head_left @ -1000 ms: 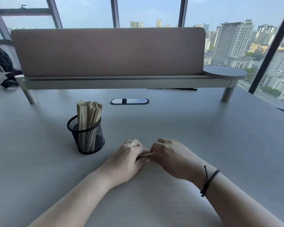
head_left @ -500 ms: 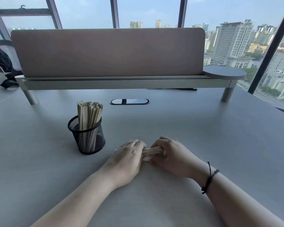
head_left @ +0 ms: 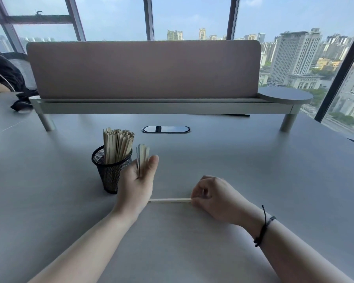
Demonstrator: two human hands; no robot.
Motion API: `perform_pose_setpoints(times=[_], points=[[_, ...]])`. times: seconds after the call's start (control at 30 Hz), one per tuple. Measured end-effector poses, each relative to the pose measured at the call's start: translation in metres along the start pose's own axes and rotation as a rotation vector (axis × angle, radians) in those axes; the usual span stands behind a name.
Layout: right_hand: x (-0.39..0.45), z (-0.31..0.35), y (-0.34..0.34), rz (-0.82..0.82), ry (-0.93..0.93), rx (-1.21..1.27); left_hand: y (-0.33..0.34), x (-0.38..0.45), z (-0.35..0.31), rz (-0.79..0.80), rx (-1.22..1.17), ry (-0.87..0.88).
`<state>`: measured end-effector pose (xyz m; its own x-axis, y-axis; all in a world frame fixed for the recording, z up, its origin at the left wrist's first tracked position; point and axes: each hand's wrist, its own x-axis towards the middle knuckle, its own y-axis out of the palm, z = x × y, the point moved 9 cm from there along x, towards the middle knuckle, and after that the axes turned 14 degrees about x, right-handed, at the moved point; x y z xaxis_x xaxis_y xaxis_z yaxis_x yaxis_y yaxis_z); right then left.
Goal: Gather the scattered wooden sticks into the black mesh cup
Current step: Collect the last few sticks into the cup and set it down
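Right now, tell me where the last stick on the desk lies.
In the head view, the single stick lies flat on the desk, centre-front, between both hands, with the right hand touching its right end.

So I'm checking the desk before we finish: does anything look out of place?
One stick lies flat on the desk, its end pinched by the right hand. The left hand holds a small bunch upright beside the cup, not yet in it. Nothing looks spilled or broken.
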<state>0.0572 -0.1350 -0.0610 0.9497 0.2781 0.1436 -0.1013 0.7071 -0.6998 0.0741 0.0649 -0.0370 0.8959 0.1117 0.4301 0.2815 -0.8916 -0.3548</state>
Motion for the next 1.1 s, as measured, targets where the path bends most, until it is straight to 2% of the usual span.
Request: perform_pose_setpoints(times=[0.07, 0.4, 0.53, 0.63, 0.73, 0.83, 0.9, 0.97, 1.0, 1.03, 1.1], points=[[-0.002, 0.004, 0.0, 0.016, -0.022, -0.047, 0.002, 0.0, 0.006, 0.012, -0.057, -0.059], [-0.004, 0.016, 0.0, 0.0, -0.118, -0.281, 0.005, -0.003, 0.002, 0.016, 0.028, 0.02], [-0.004, 0.014, 0.007, 0.004, -0.166, -0.38, 0.011, -0.005, 0.004, 0.051, -0.133, -0.069], [-0.002, 0.01, 0.006, -0.016, -0.145, -0.348, 0.014, -0.006, 0.006, 0.056, -0.205, -0.107], [-0.003, 0.004, -0.007, -0.093, -0.062, -0.135, 0.013, -0.005, 0.009, 0.033, -0.252, -0.122], [-0.001, -0.006, -0.019, -0.215, 0.033, 0.18, 0.01, -0.006, 0.009, 0.017, -0.248, -0.13], [0.0, -0.01, -0.019, -0.271, 0.102, 0.58, 0.012, -0.007, 0.007, 0.029, -0.234, -0.127], [0.0, -0.007, -0.012, -0.271, 0.141, 1.059, 0.014, -0.01, 0.006, 0.051, -0.242, -0.139], [-0.001, -0.005, -0.009, -0.257, 0.155, 1.212, 0.016, -0.01, 0.005, 0.068, -0.256, -0.148], [-0.003, -0.002, -0.006, -0.237, 0.166, 1.274, 0.017, -0.01, 0.005, 0.082, -0.279, -0.163], [-0.004, 0.005, 0.002, -0.176, 0.17, 1.223, 0.021, -0.012, 0.004, 0.11, -0.361, -0.202]])
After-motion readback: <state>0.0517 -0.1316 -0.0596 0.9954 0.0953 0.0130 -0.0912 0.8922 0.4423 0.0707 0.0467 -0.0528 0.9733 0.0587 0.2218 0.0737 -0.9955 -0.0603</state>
